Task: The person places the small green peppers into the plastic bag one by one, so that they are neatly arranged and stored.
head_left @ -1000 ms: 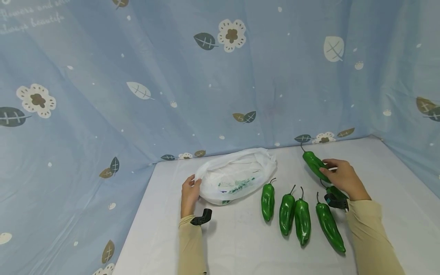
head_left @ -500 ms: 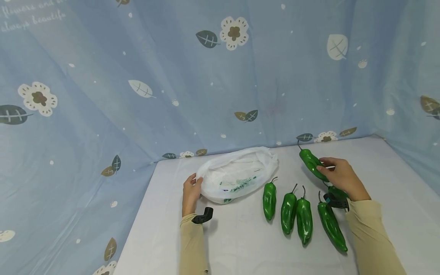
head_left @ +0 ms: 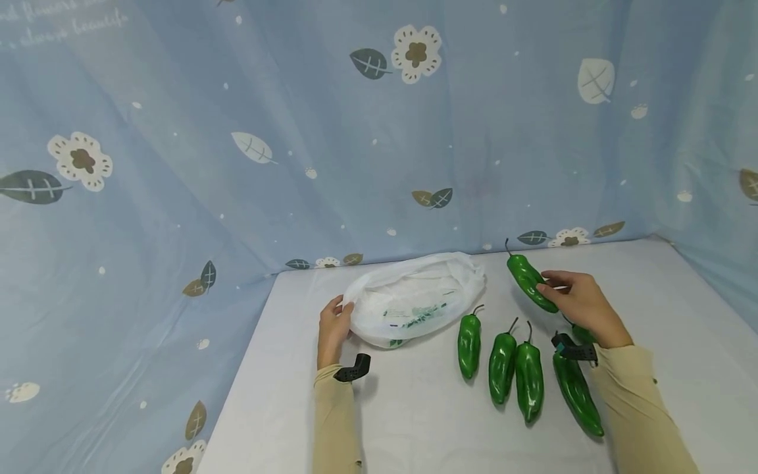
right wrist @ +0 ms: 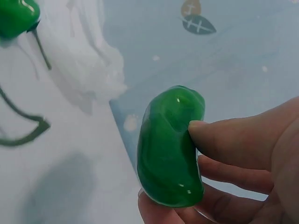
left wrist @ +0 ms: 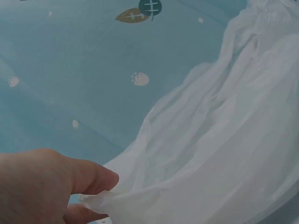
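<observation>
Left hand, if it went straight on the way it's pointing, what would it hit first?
Most likely the white bag, whose rim the left hand pinches; depth beyond that is unclear.

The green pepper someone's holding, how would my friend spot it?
At the white table, look right of the plastic bag, toward the blue curtain. The right hand holds a green pepper there. Unlike the other peppers, it's the only one being held.
</observation>
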`<act>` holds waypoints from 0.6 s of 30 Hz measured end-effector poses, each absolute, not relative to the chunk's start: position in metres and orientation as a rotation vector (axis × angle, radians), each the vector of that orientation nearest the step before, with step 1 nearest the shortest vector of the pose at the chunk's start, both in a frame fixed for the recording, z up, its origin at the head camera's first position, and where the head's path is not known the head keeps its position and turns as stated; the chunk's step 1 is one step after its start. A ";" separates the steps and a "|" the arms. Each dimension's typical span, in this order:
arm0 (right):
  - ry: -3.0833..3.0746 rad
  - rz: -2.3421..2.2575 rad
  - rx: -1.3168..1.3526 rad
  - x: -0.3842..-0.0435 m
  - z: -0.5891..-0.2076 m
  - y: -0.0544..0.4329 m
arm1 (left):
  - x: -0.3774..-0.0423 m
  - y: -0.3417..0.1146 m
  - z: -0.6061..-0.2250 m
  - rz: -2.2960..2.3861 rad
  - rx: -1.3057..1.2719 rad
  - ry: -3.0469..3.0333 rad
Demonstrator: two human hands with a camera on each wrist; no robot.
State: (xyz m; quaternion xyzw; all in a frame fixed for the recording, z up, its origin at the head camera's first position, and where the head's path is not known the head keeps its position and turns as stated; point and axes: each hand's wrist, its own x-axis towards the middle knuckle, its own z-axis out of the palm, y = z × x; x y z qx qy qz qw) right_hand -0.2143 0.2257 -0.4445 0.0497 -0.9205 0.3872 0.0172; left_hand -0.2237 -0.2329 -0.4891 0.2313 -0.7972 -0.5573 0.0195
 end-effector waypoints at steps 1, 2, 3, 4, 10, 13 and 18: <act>-2.861 1.205 0.160 -0.215 -0.443 0.224 | -0.224 -0.233 -0.489 -1.729 0.712 -2.474; -2.860 1.209 0.164 -0.215 -0.441 0.222 | -0.224 -0.232 -0.489 -1.729 0.706 -2.477; -2.858 1.213 0.170 -0.215 -0.439 0.220 | -0.224 -0.232 -0.489 -1.731 0.701 -2.478; -2.855 1.218 0.177 -0.216 -0.438 0.217 | -0.224 -0.232 -0.489 -1.730 0.697 -2.480; -2.852 1.242 0.207 -0.216 -0.430 0.201 | -0.225 -0.233 -0.489 -1.739 0.683 -2.485; -2.845 1.259 0.219 -0.216 -0.428 0.195 | -0.225 -0.233 -0.490 -1.746 0.672 -2.485; -2.835 1.314 0.219 -0.215 -0.424 0.184 | -0.225 -0.233 -0.490 -1.751 0.662 -2.491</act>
